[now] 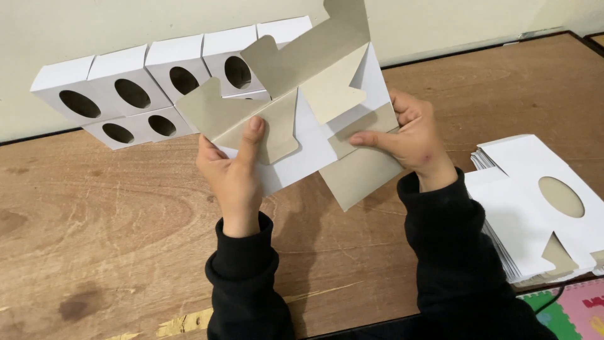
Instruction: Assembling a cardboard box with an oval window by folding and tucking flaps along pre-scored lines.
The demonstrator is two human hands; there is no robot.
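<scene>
A flat cardboard box blank (308, 119), white outside and grey-brown inside, is held up above the wooden table (94, 239) with its flaps spread. My left hand (234, 173) grips its lower left part, thumb pressed on a rounded flap. On the right, my right hand (412, 135) pinches a folded flap between thumb and fingers. Both sleeves are black.
Several folded white boxes with oval holes (135, 88) are stacked in two rows against the pale wall at the back left. A stack of flat white blanks (535, 208) lies at the table's right edge. A coloured foam mat (576, 311) shows below it.
</scene>
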